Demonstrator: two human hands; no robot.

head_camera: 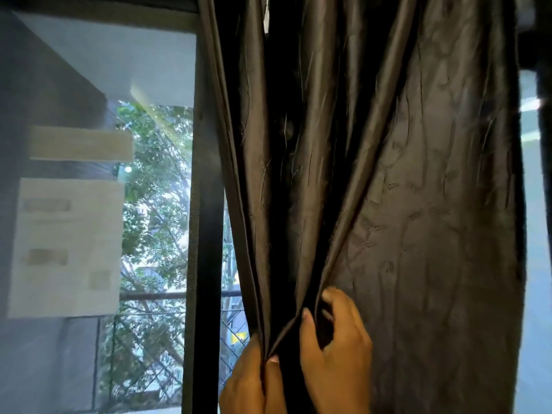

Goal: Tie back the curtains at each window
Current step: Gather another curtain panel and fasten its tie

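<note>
A dark brown shiny curtain hangs in folds over the right part of the window and fills most of the view. My left hand grips its gathered left edge near the bottom of the frame, with the thumb pinching a fold. Just to the right, my right hand holds the neighbouring folds, thumb and curled fingers bunching the cloth. The two hands are close together on the same bundle. No tie-back is in view.
A black window frame post stands left of the curtain. Beyond the glass are trees and a railing. Paper sheets are stuck to the pane at left. Bright glass shows at the far right.
</note>
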